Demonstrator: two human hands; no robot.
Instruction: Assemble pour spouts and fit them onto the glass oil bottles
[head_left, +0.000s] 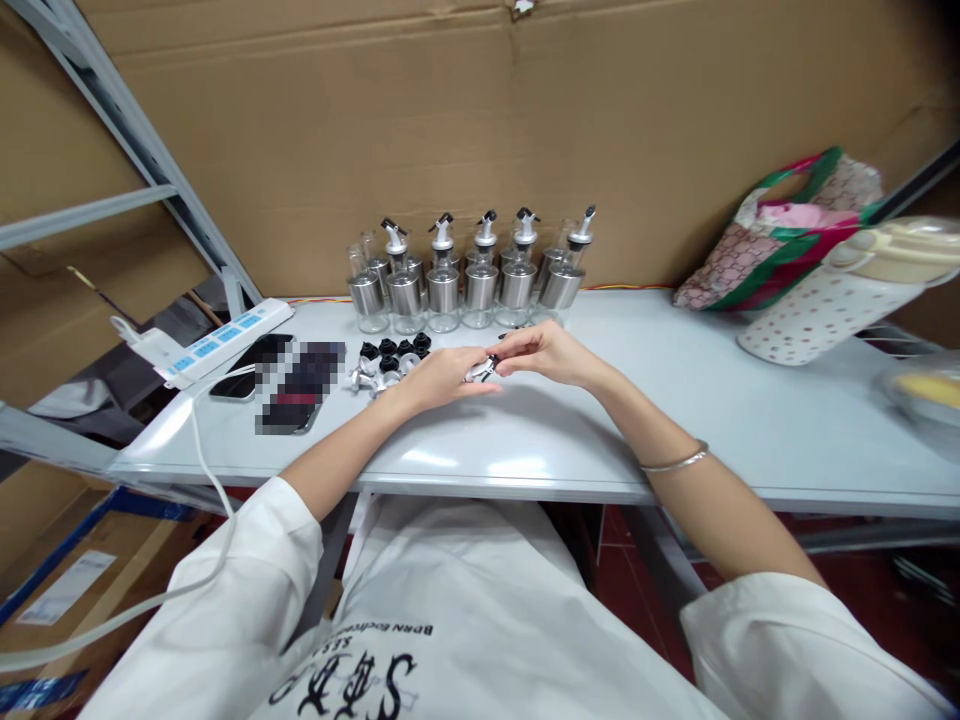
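1. Presently, left hand (448, 376) closed partway around a small silver-and-black spout piece (481, 370), thumb along its near side, fingers along its far side.
2. Right hand (546, 352): fingers drawn narrow, tips at the black end of the same piece; exact grip partly hidden.
3. Spout piece position: between both hands, just above the front-middle of the white table (720, 400).
4. Left of the hands: black stoppers (388, 347) in a cluster, silver-white fittings (365, 377) just nearer the edge.
5. Behind: steel-sleeved glass bottles (480, 288), upright, in rows. Front row: leftmost bottle open-necked, the other five fitted with spouts.
6. Far left: power strip (232, 338), two phones lying near it. Far right: spotted flask (810, 305) beside a patterned bag (731, 265).
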